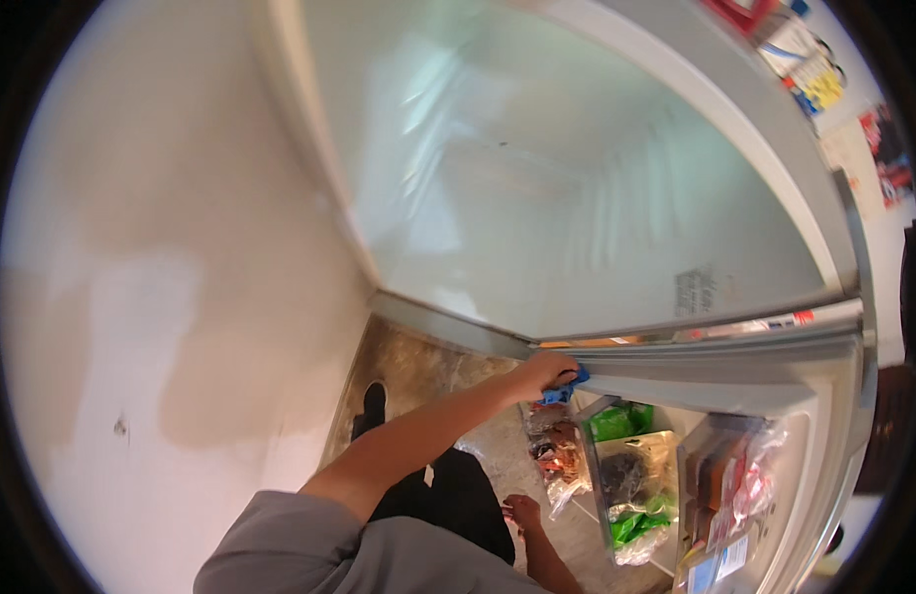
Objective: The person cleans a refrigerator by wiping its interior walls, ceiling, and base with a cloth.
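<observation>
My left hand (551, 373) grips a blue cloth (564, 389) against the inner edge of the open refrigerator door (696, 371), near its rubber seal. Lower down, my right hand (522, 512) hangs beside my dark trousers, its fingers curled near something small and pinkish that I cannot make out. Door bins (599, 494) beside the hands hold green bags (621, 420), a clear pouch with dark contents (627, 475) and other plastic-wrapped packages. Ahead lies the pale refrigerator interior (502, 223), with ribbed side walls and no shelves in view.
A stained pale wall (168, 297) stands close on the left. Beneath me is a worn, stained floor (417, 356), with one dark shoe (374, 401) near the wall. Papers and colourful items (814, 74) are on the far right.
</observation>
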`<state>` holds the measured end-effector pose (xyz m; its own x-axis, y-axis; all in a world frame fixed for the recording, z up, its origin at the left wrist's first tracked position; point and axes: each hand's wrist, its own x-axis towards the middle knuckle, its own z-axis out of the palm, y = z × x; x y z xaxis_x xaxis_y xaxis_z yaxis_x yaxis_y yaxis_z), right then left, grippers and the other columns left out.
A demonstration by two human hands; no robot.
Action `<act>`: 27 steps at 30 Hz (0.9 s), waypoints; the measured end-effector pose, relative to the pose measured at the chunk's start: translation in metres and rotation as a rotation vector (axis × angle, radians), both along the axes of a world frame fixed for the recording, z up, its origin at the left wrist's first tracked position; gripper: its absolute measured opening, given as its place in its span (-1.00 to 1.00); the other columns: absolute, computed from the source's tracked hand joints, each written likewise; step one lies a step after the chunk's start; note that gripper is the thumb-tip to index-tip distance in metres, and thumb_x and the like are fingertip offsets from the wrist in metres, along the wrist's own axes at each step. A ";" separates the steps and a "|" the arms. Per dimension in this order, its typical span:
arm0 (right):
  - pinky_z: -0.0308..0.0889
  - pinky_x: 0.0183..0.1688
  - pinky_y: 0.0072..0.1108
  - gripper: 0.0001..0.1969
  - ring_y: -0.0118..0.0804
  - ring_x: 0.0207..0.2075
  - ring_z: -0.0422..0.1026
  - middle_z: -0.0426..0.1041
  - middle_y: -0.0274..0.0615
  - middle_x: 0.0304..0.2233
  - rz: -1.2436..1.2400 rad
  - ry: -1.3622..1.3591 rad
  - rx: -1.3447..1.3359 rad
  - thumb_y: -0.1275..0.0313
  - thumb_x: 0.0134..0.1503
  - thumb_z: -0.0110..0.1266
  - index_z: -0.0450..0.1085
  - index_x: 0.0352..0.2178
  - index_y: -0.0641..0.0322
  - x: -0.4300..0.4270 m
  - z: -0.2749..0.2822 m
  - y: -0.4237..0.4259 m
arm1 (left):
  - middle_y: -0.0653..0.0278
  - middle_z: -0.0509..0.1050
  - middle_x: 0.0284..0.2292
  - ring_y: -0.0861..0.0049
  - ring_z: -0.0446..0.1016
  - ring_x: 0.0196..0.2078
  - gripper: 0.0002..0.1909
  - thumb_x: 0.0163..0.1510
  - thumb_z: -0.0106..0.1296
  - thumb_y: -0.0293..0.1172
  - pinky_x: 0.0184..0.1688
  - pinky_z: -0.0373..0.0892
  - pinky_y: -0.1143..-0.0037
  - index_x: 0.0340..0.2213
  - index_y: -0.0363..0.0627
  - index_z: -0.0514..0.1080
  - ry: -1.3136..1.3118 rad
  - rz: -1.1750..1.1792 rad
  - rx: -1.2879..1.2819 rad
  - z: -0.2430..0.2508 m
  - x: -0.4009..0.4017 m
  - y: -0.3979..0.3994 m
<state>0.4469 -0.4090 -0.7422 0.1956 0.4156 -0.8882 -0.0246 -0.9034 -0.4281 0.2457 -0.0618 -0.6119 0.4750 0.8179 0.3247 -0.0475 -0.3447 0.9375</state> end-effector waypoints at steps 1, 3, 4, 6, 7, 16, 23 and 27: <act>0.51 -0.38 -0.50 -0.77 -0.22 -0.39 0.56 0.54 -0.07 -0.32 0.042 0.006 -0.014 0.40 0.15 0.12 0.42 -0.19 0.32 -0.001 0.003 0.007 | -0.01 0.52 -0.27 0.02 0.50 -0.24 -0.77 0.18 0.00 -0.32 -0.20 0.40 0.25 -0.22 -0.21 0.48 0.168 -0.002 -0.077 -0.014 -0.003 0.000; 0.51 -0.39 -0.51 -0.77 -0.23 -0.39 0.56 0.53 -0.08 -0.33 -0.059 0.000 -0.021 0.41 0.15 0.13 0.42 -0.19 0.31 -0.004 0.008 0.016 | -0.02 0.52 -0.25 0.01 0.50 -0.22 -0.73 0.19 -0.01 -0.27 -0.19 0.40 0.24 -0.21 -0.20 0.50 0.330 0.016 -0.176 -0.038 -0.015 -0.004; 0.50 -0.39 -0.51 -0.77 -0.24 -0.39 0.56 0.53 -0.10 -0.33 -0.047 0.022 0.013 0.42 0.15 0.13 0.41 -0.18 0.29 -0.003 0.011 0.023 | -0.02 0.52 -0.23 0.03 0.50 -0.19 -0.71 0.20 -0.02 -0.25 -0.16 0.39 0.24 -0.19 -0.21 0.49 0.368 0.031 -0.273 -0.049 -0.021 -0.007; 0.50 -0.39 -0.51 -0.77 -0.24 -0.39 0.56 0.53 -0.10 -0.33 -0.036 0.007 0.027 0.42 0.15 0.13 0.41 -0.18 0.29 0.001 0.019 0.030 | 0.02 0.53 -0.19 0.14 0.49 -0.14 -0.69 0.22 -0.03 -0.19 -0.14 0.39 0.28 -0.18 -0.17 0.51 0.393 -0.005 -0.425 -0.068 -0.027 -0.014; 0.50 -0.40 -0.51 -0.77 -0.24 -0.39 0.56 0.53 -0.11 -0.33 -0.037 0.001 0.059 0.42 0.15 0.12 0.40 -0.17 0.28 -0.001 0.022 0.036 | 0.02 0.53 -0.19 0.14 0.49 -0.14 -0.69 0.22 -0.03 -0.19 -0.14 0.39 0.28 -0.18 -0.17 0.51 0.394 0.008 -0.435 -0.081 -0.035 -0.023; 0.46 -0.42 -0.54 -0.74 -0.30 -0.45 0.53 0.54 -0.13 -0.34 0.010 0.020 -0.042 0.38 0.12 0.15 0.41 -0.17 0.27 0.015 0.012 0.010 | 0.35 0.52 -0.32 0.65 0.45 -0.27 -0.66 0.21 0.05 -0.15 -0.18 0.41 0.55 -0.17 -0.19 0.50 -0.205 0.714 -0.878 -0.064 -0.200 -0.076; 0.27 -0.55 -0.69 -0.85 -0.50 -0.59 0.40 0.47 -0.30 -0.55 0.122 -0.042 -0.025 0.45 0.09 0.07 0.50 -0.36 0.32 0.011 -0.004 0.006 | 0.30 0.52 -0.30 0.64 0.47 -0.28 -0.64 0.20 0.09 -0.21 -0.20 0.41 0.55 -0.14 -0.28 0.46 -0.313 0.855 -0.731 0.013 -0.276 -0.040; 0.45 -0.38 -0.57 -0.74 -0.28 -0.42 0.54 0.54 -0.05 -0.30 0.067 -0.022 -0.029 0.40 0.20 0.04 0.42 -0.14 0.37 -0.010 0.019 0.026 | 0.09 0.53 -0.21 0.39 0.50 -0.18 -0.61 0.17 0.10 -0.28 -0.10 0.40 0.45 -0.12 -0.39 0.43 0.197 0.845 -0.355 -0.009 -0.272 0.012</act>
